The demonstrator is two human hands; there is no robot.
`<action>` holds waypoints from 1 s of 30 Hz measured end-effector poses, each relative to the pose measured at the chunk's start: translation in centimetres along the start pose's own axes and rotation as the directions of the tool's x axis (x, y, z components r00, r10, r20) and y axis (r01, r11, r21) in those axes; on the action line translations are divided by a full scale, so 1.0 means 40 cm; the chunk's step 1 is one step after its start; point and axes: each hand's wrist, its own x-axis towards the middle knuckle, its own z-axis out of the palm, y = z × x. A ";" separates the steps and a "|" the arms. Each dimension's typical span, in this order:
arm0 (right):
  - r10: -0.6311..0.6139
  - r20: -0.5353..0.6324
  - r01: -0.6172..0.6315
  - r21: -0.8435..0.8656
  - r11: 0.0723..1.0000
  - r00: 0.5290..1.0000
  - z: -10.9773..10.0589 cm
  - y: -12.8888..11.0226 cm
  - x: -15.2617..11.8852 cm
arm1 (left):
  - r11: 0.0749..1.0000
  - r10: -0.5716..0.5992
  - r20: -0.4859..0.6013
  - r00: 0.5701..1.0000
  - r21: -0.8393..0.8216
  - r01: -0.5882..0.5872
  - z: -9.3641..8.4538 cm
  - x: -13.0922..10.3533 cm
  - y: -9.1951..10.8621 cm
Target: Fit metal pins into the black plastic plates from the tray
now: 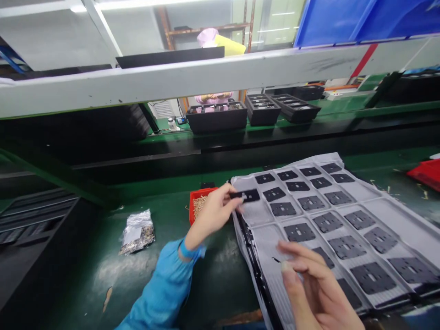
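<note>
My left hand [215, 208], in a blue sleeve with a blue wristband, pinches a small black plate [250, 195] by its left end, above the far left corner of a pale lined tray [254, 214]. Rows of flat black plates [346, 246] with small cut-outs lie in the tray's compartments. Over the near left part of the tray, my right hand [318, 286] is curled, its thumb against the fingers. Whatever may be between those fingertips is too small to make out. Just left of them, a thin dark mark shows against the pale lining.
Behind my left hand sits a red bin [192, 215] of small brass-coloured pins. A clear bag [138, 233] of metal parts lies to the left, near a black crate [44, 247]. Another red container [426, 175] is far right. Black bins [217, 120] and a co-worker [208, 37] are beyond the beam.
</note>
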 end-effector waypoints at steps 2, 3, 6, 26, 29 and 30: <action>-0.059 0.093 0.072 -0.143 0.987 0.994 -0.005 0.008 0.008 | 0.993 -0.016 0.088 0.996 -0.118 0.026 -0.015 -0.119 0.034; -0.063 0.168 0.093 -0.173 0.981 0.984 -0.005 0.011 0.011 | 0.985 -0.030 0.113 0.993 -0.163 0.048 -0.020 -0.174 0.048; 0.014 0.344 0.022 -0.101 0.995 0.939 0.008 0.010 0.013 | 0.979 -0.072 0.100 0.992 -0.183 0.090 -0.023 -0.294 0.068; 0.198 0.417 -0.235 0.039 0.971 0.887 0.094 -0.025 -0.015 | 0.992 -0.102 -0.146 0.984 -0.084 0.091 0.008 -0.431 0.018; 0.180 0.429 -0.214 0.033 0.976 0.885 0.095 -0.027 -0.013 | 0.992 -0.110 -0.154 0.982 -0.076 0.100 0.005 -0.429 0.023; 0.182 0.430 -0.215 0.029 0.976 0.884 0.095 -0.027 -0.014 | 0.992 -0.110 -0.158 0.981 -0.076 0.099 0.004 -0.429 0.025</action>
